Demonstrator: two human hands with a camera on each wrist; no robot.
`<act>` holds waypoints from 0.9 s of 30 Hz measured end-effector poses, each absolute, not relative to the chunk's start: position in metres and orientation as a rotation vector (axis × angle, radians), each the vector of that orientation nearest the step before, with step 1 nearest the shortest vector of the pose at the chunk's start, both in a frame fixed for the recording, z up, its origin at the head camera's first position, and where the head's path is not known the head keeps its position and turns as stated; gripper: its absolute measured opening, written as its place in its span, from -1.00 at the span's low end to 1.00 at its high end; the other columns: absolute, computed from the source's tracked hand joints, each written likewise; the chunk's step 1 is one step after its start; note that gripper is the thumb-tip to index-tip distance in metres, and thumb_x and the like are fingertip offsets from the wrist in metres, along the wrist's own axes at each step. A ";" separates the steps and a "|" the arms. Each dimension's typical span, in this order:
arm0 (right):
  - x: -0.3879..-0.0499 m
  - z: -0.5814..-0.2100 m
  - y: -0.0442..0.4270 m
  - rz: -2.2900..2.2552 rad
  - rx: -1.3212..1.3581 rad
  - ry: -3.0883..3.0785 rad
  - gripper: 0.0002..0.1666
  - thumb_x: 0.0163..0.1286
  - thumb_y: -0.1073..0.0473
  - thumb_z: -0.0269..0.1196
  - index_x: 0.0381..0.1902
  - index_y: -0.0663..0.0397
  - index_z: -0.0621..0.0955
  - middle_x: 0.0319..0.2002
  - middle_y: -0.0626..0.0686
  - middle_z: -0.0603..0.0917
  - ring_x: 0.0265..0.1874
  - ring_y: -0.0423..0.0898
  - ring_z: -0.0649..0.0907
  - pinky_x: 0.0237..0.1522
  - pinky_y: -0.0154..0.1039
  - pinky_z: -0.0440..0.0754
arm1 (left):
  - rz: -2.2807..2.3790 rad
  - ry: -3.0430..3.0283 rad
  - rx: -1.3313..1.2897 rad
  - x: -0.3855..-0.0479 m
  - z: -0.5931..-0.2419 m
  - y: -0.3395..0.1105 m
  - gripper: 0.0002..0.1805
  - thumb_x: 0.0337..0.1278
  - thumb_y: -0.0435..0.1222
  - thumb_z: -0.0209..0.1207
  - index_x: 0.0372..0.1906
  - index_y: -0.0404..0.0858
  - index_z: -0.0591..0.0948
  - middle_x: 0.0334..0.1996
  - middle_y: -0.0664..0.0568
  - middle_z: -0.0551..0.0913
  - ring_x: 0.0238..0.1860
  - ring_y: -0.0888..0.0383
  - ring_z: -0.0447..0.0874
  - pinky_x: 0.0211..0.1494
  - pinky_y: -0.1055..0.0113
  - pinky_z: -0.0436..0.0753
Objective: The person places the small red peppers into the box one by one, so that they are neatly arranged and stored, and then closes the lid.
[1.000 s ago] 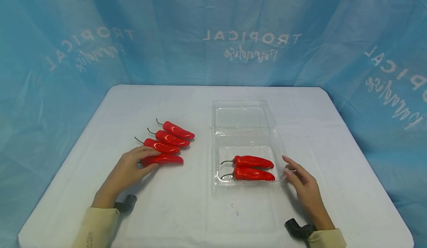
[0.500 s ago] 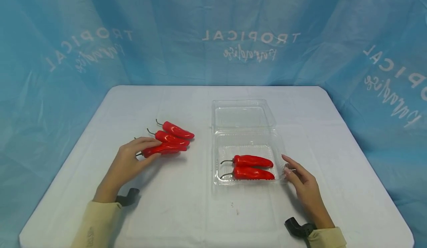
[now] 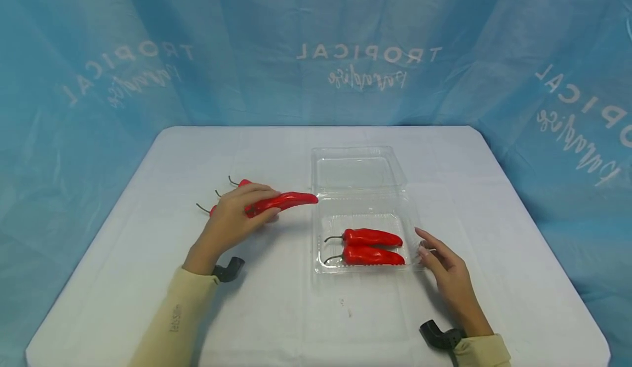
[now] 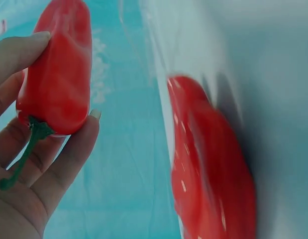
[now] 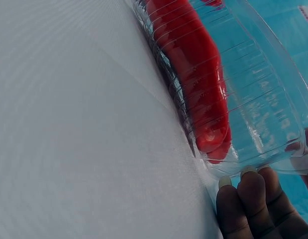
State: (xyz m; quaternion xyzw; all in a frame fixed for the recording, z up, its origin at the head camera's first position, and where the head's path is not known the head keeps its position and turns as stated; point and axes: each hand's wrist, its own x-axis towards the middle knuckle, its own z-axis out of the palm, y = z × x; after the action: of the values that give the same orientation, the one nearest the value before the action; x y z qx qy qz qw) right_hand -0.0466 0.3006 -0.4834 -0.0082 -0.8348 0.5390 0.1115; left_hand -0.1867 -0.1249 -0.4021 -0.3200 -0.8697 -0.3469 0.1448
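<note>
My left hand (image 3: pixel 234 221) grips a red pepper (image 3: pixel 293 199) near its stem end, its tip pointing right to the container's left edge. In the left wrist view, thumb and fingers clasp this pepper (image 4: pixel 61 79), green stem toward the palm. Behind the hand, red peppers (image 3: pixel 213 211) lie on the table, mostly hidden. The clear plastic container (image 3: pixel 362 209) lies with its lid (image 3: pixel 355 172) folded back; two red peppers (image 3: pixel 371 237) lie side by side inside. My right hand (image 3: pixel 451 279) pinches its right rim, several fingertips (image 5: pixel 252 186) against the outer wall.
A white-covered table (image 3: pixel 306 323) carries everything. A blue printed curtain (image 3: pixel 257 92) hangs behind it and at both sides. Black wrist devices (image 3: pixel 229 270) stick out from both wrists, low over the table.
My left hand has lifted the nearest pepper of the left group and carried it up and right over the others toward the container. The right hand has stayed at the rim.
</note>
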 end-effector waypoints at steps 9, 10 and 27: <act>-0.048 -0.485 0.301 1.568 -0.025 -2.456 -0.49 0.59 0.16 0.17 0.44 -0.11 0.51 0.03 0.08 0.62 -0.22 -0.18 0.64 -0.11 -0.45 0.66 | -0.980 -2.531 -1.022 -0.194 -0.398 -0.066 -0.57 0.15 -0.10 0.46 0.13 -0.04 0.75 0.00 0.08 0.73 -0.02 0.14 0.67 -0.06 0.22 0.75; -0.048 -0.485 0.301 1.566 -0.028 -2.457 -0.50 0.59 0.15 0.17 0.44 -0.12 0.51 0.03 0.08 0.62 -0.22 -0.17 0.64 -0.11 -0.46 0.65 | -0.976 -2.542 -1.033 -0.194 -0.398 -0.059 -0.58 0.16 -0.10 0.46 0.13 -0.04 0.75 0.01 0.08 0.73 -0.02 0.14 0.67 -0.05 0.22 0.75; -0.047 -0.486 0.301 1.579 -0.035 -2.462 -0.49 0.59 0.13 0.17 0.45 -0.15 0.50 0.05 0.07 0.62 -0.19 -0.11 0.64 -0.09 -0.47 0.65 | -0.833 -2.648 -1.276 -0.196 -0.406 0.016 -0.65 0.19 -0.12 0.43 0.07 -0.07 0.76 -0.05 0.15 0.74 -0.06 0.24 0.67 0.00 0.41 0.69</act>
State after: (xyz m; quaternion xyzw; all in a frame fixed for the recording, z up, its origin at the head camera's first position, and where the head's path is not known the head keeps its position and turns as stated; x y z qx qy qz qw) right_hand -0.0472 0.3006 -0.4857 -0.0118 -0.8367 0.5367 0.1079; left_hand -0.1961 0.0163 -0.4062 -0.4174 -0.8658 -0.2724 0.0433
